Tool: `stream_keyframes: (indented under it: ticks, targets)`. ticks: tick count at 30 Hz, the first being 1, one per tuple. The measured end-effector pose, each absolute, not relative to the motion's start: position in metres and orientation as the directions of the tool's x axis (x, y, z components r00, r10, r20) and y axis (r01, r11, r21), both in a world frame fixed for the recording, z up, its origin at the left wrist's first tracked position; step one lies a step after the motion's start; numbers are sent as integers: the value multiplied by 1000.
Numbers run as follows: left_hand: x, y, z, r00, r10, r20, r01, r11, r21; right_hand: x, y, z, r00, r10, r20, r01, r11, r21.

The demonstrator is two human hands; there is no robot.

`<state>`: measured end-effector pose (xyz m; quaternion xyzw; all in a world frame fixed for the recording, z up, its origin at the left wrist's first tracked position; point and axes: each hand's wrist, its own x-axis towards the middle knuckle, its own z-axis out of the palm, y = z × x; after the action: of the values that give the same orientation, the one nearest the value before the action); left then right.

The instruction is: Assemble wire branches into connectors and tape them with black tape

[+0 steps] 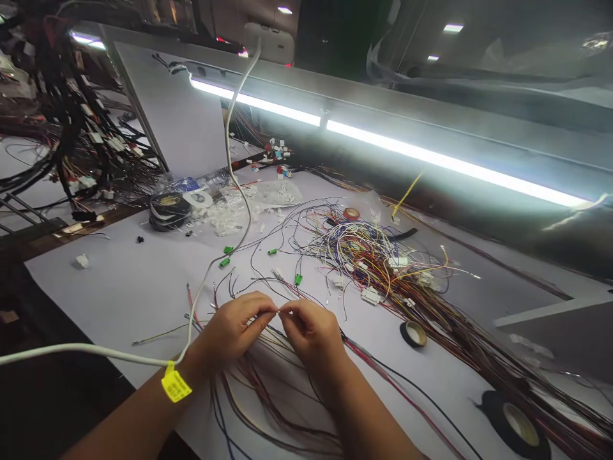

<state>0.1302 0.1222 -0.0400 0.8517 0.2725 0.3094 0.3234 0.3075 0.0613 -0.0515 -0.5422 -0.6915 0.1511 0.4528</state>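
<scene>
My left hand (239, 324) and my right hand (312, 332) meet fingertip to fingertip above the table, both closed in a pinch. Something tiny and pale shows between the fingertips, too small to name. Loose wires (268, 390) run below my hands and wrists toward the near edge. Just beyond the fingers lie several green connectors, one of them a green connector (298, 279) on a dark wire. A white cord (96, 349) reaches my left wrist, where a yellow tag (175, 383) hangs.
A tangled wire bundle (354, 249) with white connectors spreads to the right. Tape rolls (414, 334) lie near it, with a red tape roll (351, 213) behind. Plastic bags (230, 211) sit at the back left. A lit tube lamp (431, 153) spans the back.
</scene>
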Motion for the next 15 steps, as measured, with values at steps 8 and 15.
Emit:
stream_keyframes:
  ticks: [8, 15]
  targets:
    - [134, 118, -41, 633, 702, 326, 334, -628, 703, 304, 66, -61, 43, 818, 573, 659, 408, -632]
    - [137, 114, -41, 582, 734, 351, 390, -630, 672, 299, 64, -63, 44, 811, 584, 707, 387, -592]
